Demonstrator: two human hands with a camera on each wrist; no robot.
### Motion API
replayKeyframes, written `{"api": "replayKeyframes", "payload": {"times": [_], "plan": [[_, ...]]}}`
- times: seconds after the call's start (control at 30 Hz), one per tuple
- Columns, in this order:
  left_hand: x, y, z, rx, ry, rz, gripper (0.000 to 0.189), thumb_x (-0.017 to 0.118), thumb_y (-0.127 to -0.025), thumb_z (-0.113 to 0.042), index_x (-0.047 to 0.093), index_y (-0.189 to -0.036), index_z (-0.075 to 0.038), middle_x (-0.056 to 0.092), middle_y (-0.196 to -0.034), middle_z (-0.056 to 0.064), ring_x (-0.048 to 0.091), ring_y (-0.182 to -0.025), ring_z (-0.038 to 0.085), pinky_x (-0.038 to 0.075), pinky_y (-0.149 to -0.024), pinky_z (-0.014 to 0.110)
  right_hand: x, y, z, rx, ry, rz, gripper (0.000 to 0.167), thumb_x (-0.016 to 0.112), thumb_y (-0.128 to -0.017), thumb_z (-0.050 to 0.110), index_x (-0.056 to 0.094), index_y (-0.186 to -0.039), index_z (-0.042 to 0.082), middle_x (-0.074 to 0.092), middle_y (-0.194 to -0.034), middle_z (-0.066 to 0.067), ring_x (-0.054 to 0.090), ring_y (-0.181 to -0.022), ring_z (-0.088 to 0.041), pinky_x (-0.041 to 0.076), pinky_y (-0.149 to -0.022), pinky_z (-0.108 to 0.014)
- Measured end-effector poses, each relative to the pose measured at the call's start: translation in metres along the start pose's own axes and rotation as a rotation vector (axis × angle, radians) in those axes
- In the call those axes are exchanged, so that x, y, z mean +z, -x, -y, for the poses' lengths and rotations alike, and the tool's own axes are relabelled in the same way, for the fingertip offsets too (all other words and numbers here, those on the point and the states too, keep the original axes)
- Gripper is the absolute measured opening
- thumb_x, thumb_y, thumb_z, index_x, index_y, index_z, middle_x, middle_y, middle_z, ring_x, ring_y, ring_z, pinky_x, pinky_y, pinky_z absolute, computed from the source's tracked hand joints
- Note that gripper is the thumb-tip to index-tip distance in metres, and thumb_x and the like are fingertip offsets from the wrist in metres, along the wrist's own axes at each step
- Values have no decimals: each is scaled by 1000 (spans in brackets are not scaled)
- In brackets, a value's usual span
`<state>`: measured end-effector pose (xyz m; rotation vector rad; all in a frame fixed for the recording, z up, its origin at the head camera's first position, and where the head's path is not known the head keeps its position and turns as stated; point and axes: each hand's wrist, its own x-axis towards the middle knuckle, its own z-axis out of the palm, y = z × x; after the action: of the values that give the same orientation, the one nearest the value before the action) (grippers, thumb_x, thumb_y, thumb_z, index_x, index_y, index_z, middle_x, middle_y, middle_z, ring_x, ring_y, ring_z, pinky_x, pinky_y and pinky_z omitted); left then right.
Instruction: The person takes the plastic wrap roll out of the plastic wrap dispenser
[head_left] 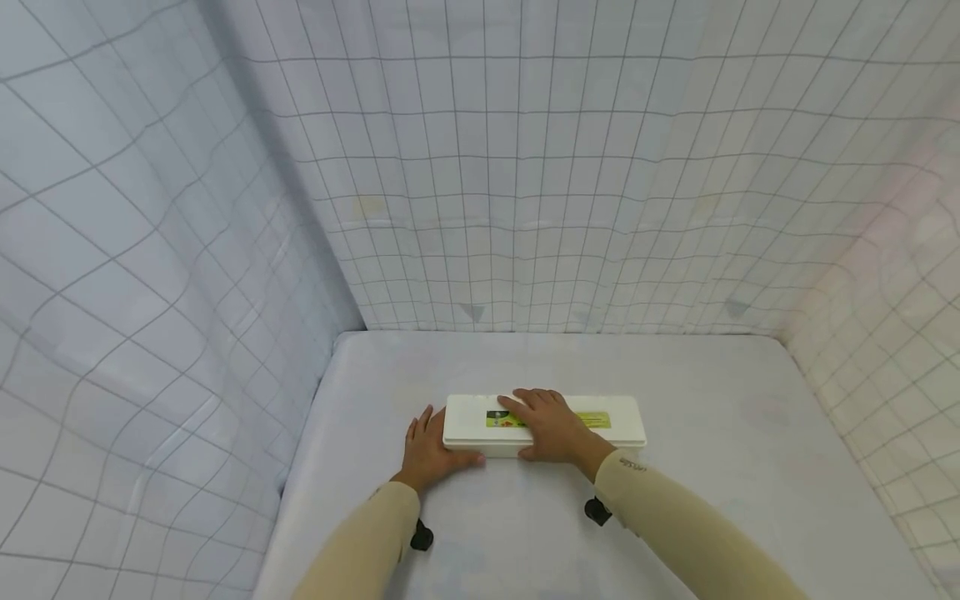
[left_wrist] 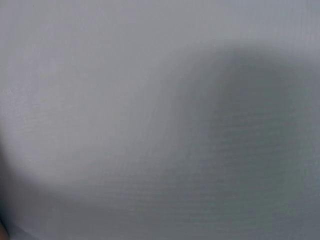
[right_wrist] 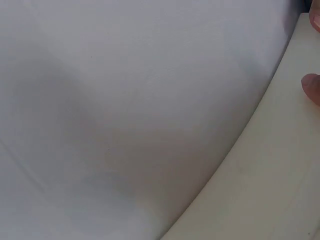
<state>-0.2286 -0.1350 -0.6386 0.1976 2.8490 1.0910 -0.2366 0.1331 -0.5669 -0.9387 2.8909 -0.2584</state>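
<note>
A long white lidded box (head_left: pixel 465 407) with a yellow-green label lies crosswise on the white table in the head view. At its left end my left hand (head_left: pixel 427 457) holds it, thumb along the front and fingers by the end; some are partly hidden. Across the lid reaches my right hand (head_left: pixel 553 429), its fingers over the top and its thumb at the front side, covering part of the label. In the right wrist view, the box's pale side (right_wrist: pixel 270 175) fills the lower right, and a thumb tip (right_wrist: pixel 311 87) touches it. Only a blurred, shadowed white surface shows in the left wrist view.
The white table surface (head_left: pixel 510 533) runs up to white grid-patterned curtains (head_left: pixel 517 167) at the back and both sides. Small black pieces (head_left: pixel 597 511) sit by both wrists, under the beige sleeves (head_left: pixel 675 521).
</note>
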Motion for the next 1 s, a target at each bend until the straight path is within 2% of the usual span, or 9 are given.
{"api": "replayKeyframes", "payload": {"times": [0.2, 0.4, 0.57, 1.0], "plan": [[2, 2, 0, -8, -12, -35, 109, 86, -61, -72, 50, -151, -22, 57, -151, 1, 27, -154, 41, 12, -126, 64, -1, -2, 7, 49, 21, 32, 99, 86, -80, 38, 31, -161, 23, 49, -150, -13, 47, -139, -35, 40, -115, -57], [10, 5, 6, 22, -41, -84, 110, 85, -59, -75, 51, -149, -21, 60, -148, 0, 32, -151, 42, 17, -124, 67, 0, -4, 12, 107, -11, 81, 98, 87, -77, 34, 34, -158, 19, 50, -148, -14, 46, -138, -35, 39, -116, -57], [13, 6, 8, 26, -41, -94, 112, 83, -58, -78, 51, -149, -21, 60, -147, 0, 32, -152, 41, 17, -124, 65, -2, -5, 14, 133, -17, 109, 98, 87, -76, 33, 34, -157, 19, 50, -147, -13, 46, -138, -34, 37, -117, -57], [10, 3, 5, 25, -45, -122, 111, 83, -58, -78, 52, -148, -21, 61, -146, 1, 33, -151, 40, 18, -124, 65, -11, -12, 14, 132, -7, 137, 98, 86, -75, 31, 33, -156, 19, 50, -147, -14, 46, -138, -36, 36, -118, -57]]}}
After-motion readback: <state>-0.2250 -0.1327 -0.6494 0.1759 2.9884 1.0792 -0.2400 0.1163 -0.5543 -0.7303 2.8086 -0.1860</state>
